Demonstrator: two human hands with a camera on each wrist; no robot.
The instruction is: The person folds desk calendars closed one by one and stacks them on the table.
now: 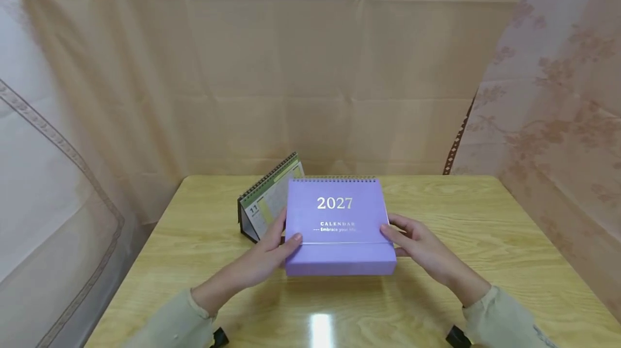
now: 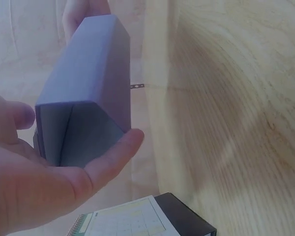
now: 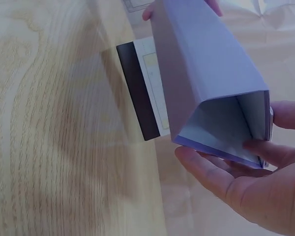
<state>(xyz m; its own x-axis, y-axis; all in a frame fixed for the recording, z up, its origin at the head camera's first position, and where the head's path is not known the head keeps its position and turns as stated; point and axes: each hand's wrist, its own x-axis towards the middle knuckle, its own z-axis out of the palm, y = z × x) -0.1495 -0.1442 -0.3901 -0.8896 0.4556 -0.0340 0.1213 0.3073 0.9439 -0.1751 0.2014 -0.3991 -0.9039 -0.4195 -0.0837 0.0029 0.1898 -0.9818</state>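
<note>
A purple spiral-bound desk calendar reads "2027 CALENDAR" in pale letters on its cover. Both hands hold it just above the table, one at each side edge. My left hand has its thumb on the front and its fingers at the back and underside. On the other side my right hand grips with the thumb on the cover, and some fingers reach into the hollow stand in the right wrist view. Behind and to the left stands a second desk calendar, green and white with a dark base, partly hidden by the purple one.
The wood-grain table extends on all sides of the calendars. A beige curtain hangs behind it, with patterned cloth at the right and white cloth at the left.
</note>
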